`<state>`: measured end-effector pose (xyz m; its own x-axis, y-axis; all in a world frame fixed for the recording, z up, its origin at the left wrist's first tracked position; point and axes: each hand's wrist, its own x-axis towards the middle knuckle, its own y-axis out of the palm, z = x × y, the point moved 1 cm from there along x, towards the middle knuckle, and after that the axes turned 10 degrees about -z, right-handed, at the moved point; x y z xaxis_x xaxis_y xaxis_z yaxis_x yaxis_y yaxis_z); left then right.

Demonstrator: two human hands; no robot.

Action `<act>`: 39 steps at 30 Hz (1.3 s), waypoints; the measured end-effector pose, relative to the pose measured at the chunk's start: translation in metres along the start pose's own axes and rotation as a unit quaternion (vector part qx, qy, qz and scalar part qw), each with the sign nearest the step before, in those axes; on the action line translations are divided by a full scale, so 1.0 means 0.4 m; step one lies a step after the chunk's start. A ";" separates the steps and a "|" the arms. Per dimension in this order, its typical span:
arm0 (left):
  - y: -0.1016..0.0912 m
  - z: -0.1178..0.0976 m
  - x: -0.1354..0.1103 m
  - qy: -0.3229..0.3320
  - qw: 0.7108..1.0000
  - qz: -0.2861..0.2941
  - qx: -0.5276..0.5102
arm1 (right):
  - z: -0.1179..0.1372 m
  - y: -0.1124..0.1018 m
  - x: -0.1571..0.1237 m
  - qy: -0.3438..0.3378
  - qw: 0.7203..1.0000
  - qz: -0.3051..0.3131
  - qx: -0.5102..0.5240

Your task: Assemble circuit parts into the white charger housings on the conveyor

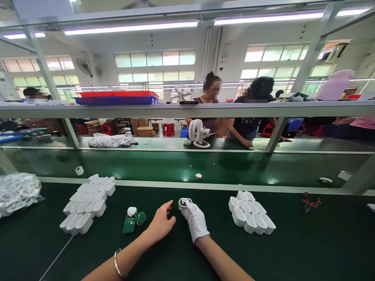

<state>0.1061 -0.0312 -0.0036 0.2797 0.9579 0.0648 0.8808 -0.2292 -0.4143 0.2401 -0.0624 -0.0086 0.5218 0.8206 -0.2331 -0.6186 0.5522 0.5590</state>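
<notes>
In the middle of the dark green bench, my right hand (193,219), in a white glove, is closed around a small white oval housing (184,202). Its open end faces up, with dark and yellowish parts visible inside. My left hand (160,224) is bare, a bracelet on the wrist, and hovers just left of the housing without touching it. Its fingers are apart and hold nothing. Left of that hand lie green circuit boards (129,225) with a round white piece (131,211) by them. White oval housings stand grouped at left (84,207) and right (249,212).
Red-handled pliers (311,203) lie at the right. A bag of wrapped parts (19,193) sits at far left. Beyond the bench edge, a green conveyor (164,166) carries a few small parts. A white fan (197,132) and co-workers are across; a shelf (234,109) crosses above.
</notes>
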 end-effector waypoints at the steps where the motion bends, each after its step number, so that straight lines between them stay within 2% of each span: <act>1: 0.007 -0.016 -0.007 -0.031 0.996 0.008 -0.082 | 0.001 0.002 -0.006 0.002 1.000 0.005 -0.008; 4: 0.019 -0.051 -0.025 -0.072 0.967 0.041 -0.240 | 0.000 0.011 -0.032 0.006 0.999 0.024 -0.041; 8: 0.012 -0.049 -0.055 -0.105 0.929 0.044 -0.352 | -0.004 0.019 -0.066 -0.003 0.993 0.047 -0.107; 12: -0.003 -0.032 -0.069 -0.116 0.905 0.036 -0.407 | 0.006 0.025 -0.083 -0.038 0.983 0.059 -0.168; 19: -0.017 -0.055 -0.071 -0.087 0.899 0.043 -0.428 | 0.032 0.034 -0.099 -0.075 0.955 0.098 -0.270; 23: -0.010 -0.049 -0.071 -0.128 0.881 -0.002 -0.456 | 0.060 0.031 -0.097 -0.069 0.935 0.133 -0.323; 25: -0.009 -0.037 -0.064 -0.153 0.875 -0.028 -0.459 | 0.096 0.016 -0.084 -0.126 0.905 0.106 -0.392; 26: -0.011 -0.030 -0.059 -0.161 0.874 -0.035 -0.458 | 0.118 0.004 -0.074 -0.169 0.874 0.069 -0.450; 28: -0.015 -0.019 -0.050 -0.175 0.871 -0.043 -0.457 | 0.158 -0.027 -0.049 -0.217 0.787 -0.019 -0.578; 29: -0.017 -0.015 -0.047 -0.180 0.869 -0.045 -0.458 | 0.172 -0.044 -0.035 -0.210 0.751 -0.048 -0.625; 30: -0.019 -0.013 -0.045 -0.185 0.867 -0.046 -0.461 | 0.180 -0.060 -0.022 -0.185 0.734 -0.058 -0.651; 31: -0.020 -0.013 -0.044 -0.189 0.864 -0.044 -0.464 | 0.181 -0.073 -0.011 -0.159 0.731 -0.053 -0.662; 33: -0.020 -0.018 -0.047 -0.195 0.858 -0.040 -0.473 | 0.169 -0.088 0.004 -0.140 0.749 -0.030 -0.647; 35: -0.016 -0.024 -0.052 -0.201 0.853 -0.036 -0.481 | 0.147 -0.086 0.007 -0.144 0.776 -0.009 -0.615; 39: -0.008 -0.029 -0.061 -0.212 0.848 -0.030 -0.485 | 0.118 -0.053 -0.013 -0.139 0.846 0.029 -0.515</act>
<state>0.1010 -0.0559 0.0068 0.2424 0.9019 -0.3576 0.8454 -0.0155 0.5339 0.2782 -0.0853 0.0185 0.5020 0.8635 0.0474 -0.7570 0.4653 -0.4589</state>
